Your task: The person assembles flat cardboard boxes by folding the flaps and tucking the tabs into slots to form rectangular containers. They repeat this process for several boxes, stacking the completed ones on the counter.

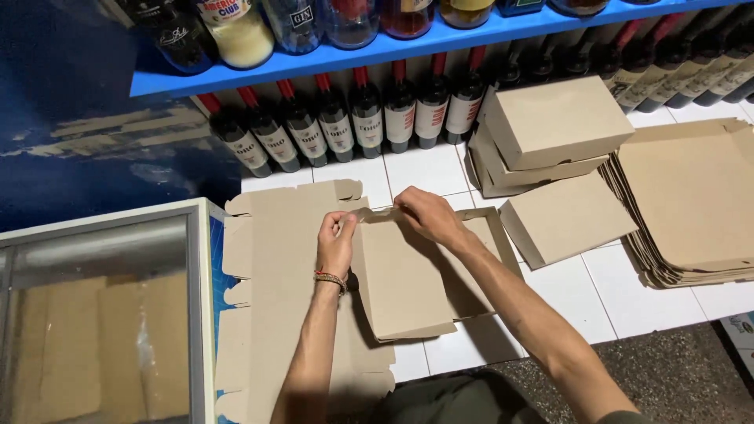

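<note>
A half-folded brown cardboard box point(408, 283) lies on the white tiled floor in front of me. My left hand point(336, 243), with a beaded bracelet at the wrist, pinches the box's far left corner flap. My right hand point(428, 216) grips the far edge of the same box, fingers curled over the folded rim. Under the box lies a flat unfolded cardboard blank point(271, 259) with notched tabs along its left side.
Finished closed boxes point(554, 122) are stacked at the back right, with another point(565, 220) beside them. A pile of flat blanks point(691, 204) lies far right. Wine bottles point(369, 118) line the wall under a blue shelf point(408, 43). A glass-topped case point(102, 314) stands left.
</note>
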